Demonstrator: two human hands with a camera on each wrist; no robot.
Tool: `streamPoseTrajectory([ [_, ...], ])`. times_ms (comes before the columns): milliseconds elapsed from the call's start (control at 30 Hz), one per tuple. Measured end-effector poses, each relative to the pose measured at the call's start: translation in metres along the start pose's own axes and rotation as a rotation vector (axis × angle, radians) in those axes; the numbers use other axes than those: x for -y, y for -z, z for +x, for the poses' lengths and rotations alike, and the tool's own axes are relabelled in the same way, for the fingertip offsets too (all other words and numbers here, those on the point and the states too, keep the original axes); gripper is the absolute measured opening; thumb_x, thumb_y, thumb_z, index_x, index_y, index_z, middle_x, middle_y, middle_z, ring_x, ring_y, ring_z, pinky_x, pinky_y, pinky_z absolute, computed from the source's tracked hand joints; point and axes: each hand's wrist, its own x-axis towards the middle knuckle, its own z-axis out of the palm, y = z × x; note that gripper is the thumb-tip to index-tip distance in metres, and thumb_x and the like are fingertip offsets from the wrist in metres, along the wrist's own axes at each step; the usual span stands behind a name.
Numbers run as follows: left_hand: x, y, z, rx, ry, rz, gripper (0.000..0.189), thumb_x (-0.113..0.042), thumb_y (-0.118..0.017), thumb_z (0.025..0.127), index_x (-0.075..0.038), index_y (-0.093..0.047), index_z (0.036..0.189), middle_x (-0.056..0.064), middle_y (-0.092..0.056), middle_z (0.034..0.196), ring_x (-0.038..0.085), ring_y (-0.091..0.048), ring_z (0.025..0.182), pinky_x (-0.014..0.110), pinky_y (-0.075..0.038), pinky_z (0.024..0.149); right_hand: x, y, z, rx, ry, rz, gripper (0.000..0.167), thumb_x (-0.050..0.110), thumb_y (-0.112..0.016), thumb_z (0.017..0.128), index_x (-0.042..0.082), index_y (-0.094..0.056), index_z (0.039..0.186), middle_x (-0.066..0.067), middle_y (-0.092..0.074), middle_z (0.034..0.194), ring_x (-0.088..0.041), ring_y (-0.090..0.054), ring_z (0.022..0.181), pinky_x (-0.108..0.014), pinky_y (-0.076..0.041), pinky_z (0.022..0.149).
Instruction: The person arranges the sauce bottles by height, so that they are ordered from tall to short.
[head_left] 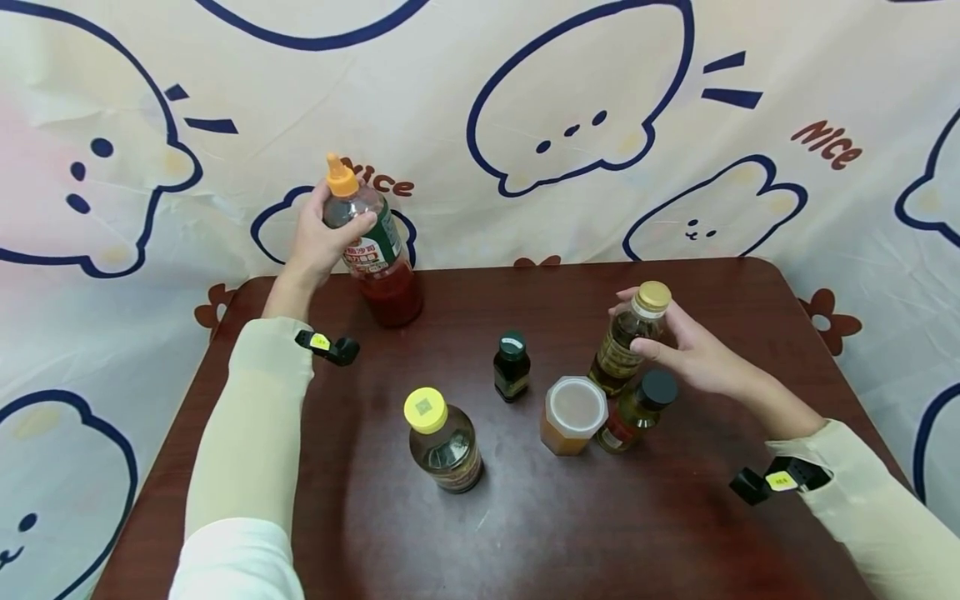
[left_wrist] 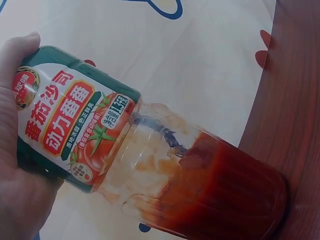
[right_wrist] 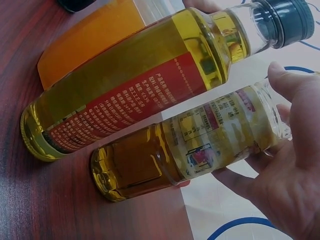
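My left hand [head_left: 318, 237] grips a clear ketchup squeeze bottle [head_left: 390, 296] with an orange nozzle cap, its base at the table's back left. In the left wrist view the fingers wrap its green tomato label [left_wrist: 70, 120], and red ketchup [left_wrist: 215, 185] fills the lower part. At the right, my right hand [head_left: 697, 350] holds a gold-capped glass bottle [head_left: 617, 354] of amber liquid, thumb on one side and fingers on the other. Close beside that bottle stands a dark-capped oil bottle [right_wrist: 135, 75] with a red label.
Next to the oil bottles is a white-lidded jar [head_left: 573, 408] with orange contents. A small dark green bottle [head_left: 512, 367] stands mid-table, and a yellow-capped bottle [head_left: 450, 450] is nearer the front. A patterned cloth [head_left: 540, 225] hangs behind the brown table [head_left: 525, 533].
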Motion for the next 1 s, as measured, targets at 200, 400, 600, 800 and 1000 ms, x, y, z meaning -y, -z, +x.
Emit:
streamPoseTrajectory([
  [200,-0.002,0.002,-0.001,0.010,0.004,0.049,0.069,-0.025,-0.074,0.092,-0.016,-0.041,0.152,0.011,-0.046,0.148,0.026,-0.046,0.132,0.051,-0.037,0.113,0.000,-0.001,0.000,0.005,0.019,0.025,0.058,0.002,-0.056,0.103,0.011,-0.031,0.154,-0.018,-0.050,0.145,-0.008,-0.052,0.127,-0.026,-0.054,0.090],
  [400,-0.005,0.002,-0.003,-0.060,-0.044,0.056,0.062,-0.030,-0.066,0.096,-0.015,-0.043,0.151,0.012,-0.047,0.147,0.027,-0.045,0.134,0.046,-0.034,0.117,0.000,-0.001,0.000,0.000,0.014,0.015,0.057,0.002,-0.056,0.103,0.005,-0.030,0.154,-0.016,-0.051,0.146,-0.008,-0.052,0.127,-0.022,-0.050,0.093],
  [600,-0.011,0.005,-0.018,-0.260,-0.265,-0.121,0.043,-0.023,-0.054,0.100,-0.003,-0.054,0.138,0.011,-0.054,0.133,0.025,-0.050,0.127,0.032,-0.039,0.107,0.001,-0.001,0.001,0.006,-0.003,0.013,0.058,0.004,-0.057,0.103,0.009,-0.030,0.154,-0.015,-0.051,0.146,-0.009,-0.050,0.130,-0.019,-0.044,0.099],
  [800,-0.026,0.013,-0.044,-0.359,-0.333,-0.036,0.037,-0.018,-0.046,0.101,-0.002,-0.056,0.133,0.013,-0.055,0.130,0.023,-0.053,0.122,0.032,-0.042,0.098,-0.001,0.001,0.001,0.002,0.001,0.005,0.058,0.004,-0.057,0.103,0.010,-0.031,0.154,-0.014,-0.052,0.145,-0.009,-0.050,0.130,-0.018,-0.043,0.100],
  [1000,-0.036,0.017,-0.069,-0.310,-0.327,-0.020,0.035,-0.019,-0.046,0.100,-0.008,-0.057,0.132,0.008,-0.057,0.127,0.023,-0.055,0.120,0.030,-0.042,0.098,-0.004,0.001,0.001,-0.007,-0.011,-0.002,0.058,0.005,-0.058,0.102,0.009,-0.032,0.154,-0.012,-0.052,0.144,-0.007,-0.050,0.129,-0.017,-0.043,0.100],
])
